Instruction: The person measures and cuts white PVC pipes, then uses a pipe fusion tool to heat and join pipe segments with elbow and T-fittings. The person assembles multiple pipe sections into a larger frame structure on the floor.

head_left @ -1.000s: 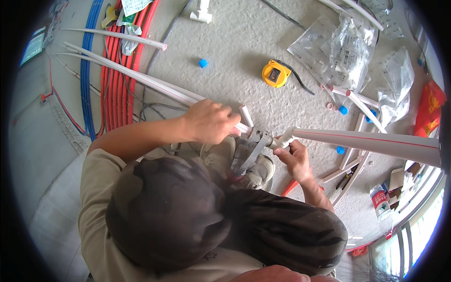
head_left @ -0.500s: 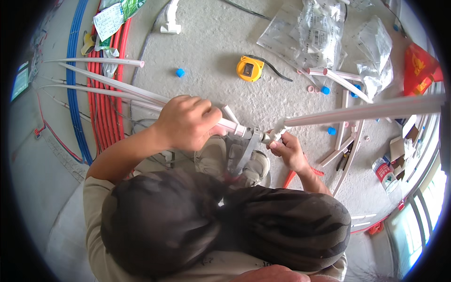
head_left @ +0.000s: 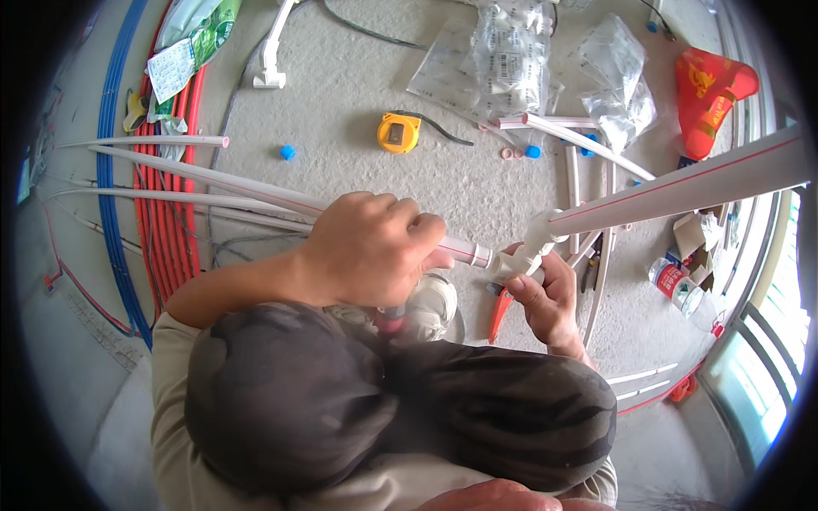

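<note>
My left hand [head_left: 372,243] is wrapped round a white plastic pipe with a red stripe [head_left: 464,249]. The pipe's right end meets a white pipe fitting [head_left: 521,261], which my right hand [head_left: 548,296] grips with thumb and fingers. How deep the pipe sits in the fitting cannot be made out. From the fitting, a long white pipe with a red line [head_left: 682,187] runs up to the right, out of view. Below, between my knees and shoes, part of a dark red thing [head_left: 390,321] shows. An orange-red tool handle [head_left: 500,313] lies beneath my right hand.
A yellow tape measure [head_left: 399,133] lies ahead on the concrete floor. Blue caps [head_left: 288,152], pipe offcuts [head_left: 588,146] and clear plastic bags [head_left: 507,68] are scattered around. Red conduits [head_left: 167,217] and blue conduits [head_left: 107,170] run along the left. A plastic bottle [head_left: 679,289] lies at right.
The grey metal heating tool has gone from between pipe and fitting, and their ends now meet. Both hands have stayed on their pieces. The whole view has shifted slightly.
</note>
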{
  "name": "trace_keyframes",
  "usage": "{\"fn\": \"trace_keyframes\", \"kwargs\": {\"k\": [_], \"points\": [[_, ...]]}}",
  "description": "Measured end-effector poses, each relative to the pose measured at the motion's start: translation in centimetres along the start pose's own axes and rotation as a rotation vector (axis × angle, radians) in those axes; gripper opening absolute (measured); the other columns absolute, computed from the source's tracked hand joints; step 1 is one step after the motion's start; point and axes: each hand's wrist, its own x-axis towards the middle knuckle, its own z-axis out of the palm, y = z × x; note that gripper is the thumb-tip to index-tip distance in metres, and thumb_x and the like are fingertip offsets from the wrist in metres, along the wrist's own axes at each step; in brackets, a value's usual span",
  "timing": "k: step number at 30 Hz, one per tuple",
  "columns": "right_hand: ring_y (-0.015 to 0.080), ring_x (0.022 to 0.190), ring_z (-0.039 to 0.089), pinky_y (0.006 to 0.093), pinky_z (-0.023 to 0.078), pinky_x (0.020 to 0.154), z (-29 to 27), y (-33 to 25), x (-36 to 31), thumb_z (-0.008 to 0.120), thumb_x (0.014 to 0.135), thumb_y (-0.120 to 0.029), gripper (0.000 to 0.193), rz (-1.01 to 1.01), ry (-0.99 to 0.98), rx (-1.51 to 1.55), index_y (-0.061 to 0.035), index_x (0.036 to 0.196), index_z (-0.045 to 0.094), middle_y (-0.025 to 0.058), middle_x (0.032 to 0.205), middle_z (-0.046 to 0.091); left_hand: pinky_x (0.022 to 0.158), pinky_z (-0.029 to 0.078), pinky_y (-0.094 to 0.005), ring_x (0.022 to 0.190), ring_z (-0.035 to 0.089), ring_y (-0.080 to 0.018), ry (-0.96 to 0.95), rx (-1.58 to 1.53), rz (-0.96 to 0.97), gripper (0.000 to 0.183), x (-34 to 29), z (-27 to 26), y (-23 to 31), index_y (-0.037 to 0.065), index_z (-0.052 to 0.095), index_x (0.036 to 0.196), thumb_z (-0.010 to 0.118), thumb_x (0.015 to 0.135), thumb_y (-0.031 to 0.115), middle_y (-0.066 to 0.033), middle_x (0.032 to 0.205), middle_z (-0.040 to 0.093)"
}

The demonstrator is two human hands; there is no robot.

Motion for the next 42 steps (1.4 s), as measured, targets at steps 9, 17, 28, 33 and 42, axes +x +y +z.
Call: {"fn": "trace_keyframes", "kwargs": {"k": [9, 17, 28, 33, 42], "points": [[0.0092, 0.091, 0.059, 0.0273, 0.049, 0.078, 1.3, -1.3, -1.0, 0.067, 0.097, -0.007, 0.031, -0.001, 0.006, -0.019, 0.0040, 0.125, 0.064, 0.0045, 0.104, 0.068, 0.056, 0.050, -0.0417, 0.061, 0.063, -0.0290, 0.022, -0.029, 0.002, 0.030, -0.9, 0.1, 0.7, 0.007, 0.062, 0.084, 0.080, 0.087, 0.032, -0.0077, 0.070, 0.057], [0.0084, 0.092, 0.059, 0.0260, 0.049, 0.079, 2.0, -1.5, -1.2, 0.069, 0.098, -0.007, 0.032, -0.008, 0.008, -0.018, 0.0042, 0.127, 0.063, 0.0043, 0.106, 0.068, 0.052, 0.053, -0.0403, 0.059, 0.070, -0.0277, -0.005, -0.020, 0.037, 0.032, -0.8, -0.3, 0.6, 0.008, 0.064, 0.085, 0.076, 0.091, 0.037, -0.0097, 0.068, 0.065], [0.0082, 0.088, 0.060, 0.0269, 0.049, 0.076, 2.5, -2.0, -1.0, 0.068, 0.099, -0.007, 0.027, -0.009, 0.010, -0.056, 0.0041, 0.123, 0.064, 0.0044, 0.101, 0.070, 0.055, 0.050, -0.0398, 0.060, 0.065, -0.0265, 0.005, -0.050, 0.033, 0.030, -1.2, 0.2, 0.5, 0.007, 0.064, 0.083, 0.081, 0.085, 0.031, -0.0074, 0.069, 0.059], [0.0098, 0.084, 0.063, 0.0284, 0.052, 0.075, 3.2, -2.4, -1.0, 0.067, 0.098, -0.006, 0.025, 0.019, 0.040, -0.064, 0.0042, 0.121, 0.065, 0.0062, 0.100, 0.072, 0.054, 0.050, -0.0388, 0.060, 0.065, -0.0256, 0.019, -0.042, 0.059, 0.028, -1.6, 0.5, 0.5, 0.006, 0.063, 0.082, 0.080, 0.085, 0.028, -0.0076, 0.069, 0.059], [0.0123, 0.086, 0.066, 0.0290, 0.053, 0.078, 3.2, -1.3, -0.9, 0.065, 0.096, -0.003, 0.025, -0.014, 0.020, -0.097, 0.0037, 0.121, 0.065, 0.0079, 0.098, 0.075, 0.053, 0.051, -0.0380, 0.059, 0.066, -0.0254, 0.040, -0.044, 0.075, 0.023, -2.0, 1.1, 0.5, 0.005, 0.065, 0.080, 0.078, 0.085, 0.023, -0.0088, 0.068, 0.061]]}}
